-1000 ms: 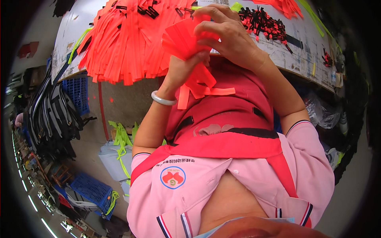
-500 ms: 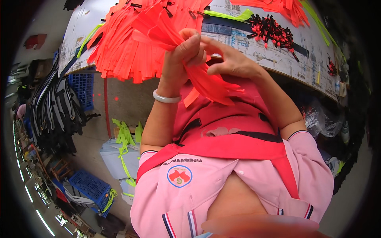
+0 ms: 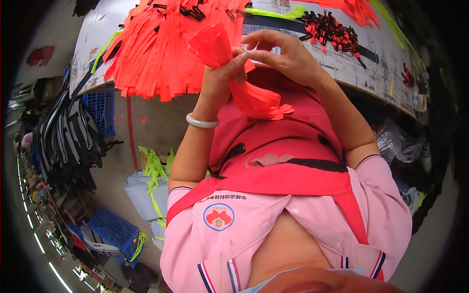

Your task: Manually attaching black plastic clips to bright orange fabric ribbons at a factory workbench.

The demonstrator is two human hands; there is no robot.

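My left hand [image 3: 227,72] is wrapped round the middle of a bundle of bright orange zippers [image 3: 256,100]. The bundle's folded top fans out above the fist, and its loose ends hang below, over my red apron. My right hand [image 3: 286,54] is beside it, thumb and forefinger brought together near the left thumb. Something thin and pale shows at those fingertips, too small to name. Behind the bundle, a thick spread of orange zippers [image 3: 151,58] with black pulls lies on the table, its ends hanging over the near edge.
On the white-topped table [image 3: 359,78], a heap of small black and orange pulls [image 3: 330,31] lies to the right, near a yellow-green strip [image 3: 278,12]. Black and grey zippers [image 3: 66,132] hang at left, and a blue crate [image 3: 112,229] stands below.
The bundle's top has swung from leaning left to more upright. My right hand has lifted from near the lower strips and its fingers have drawn together.
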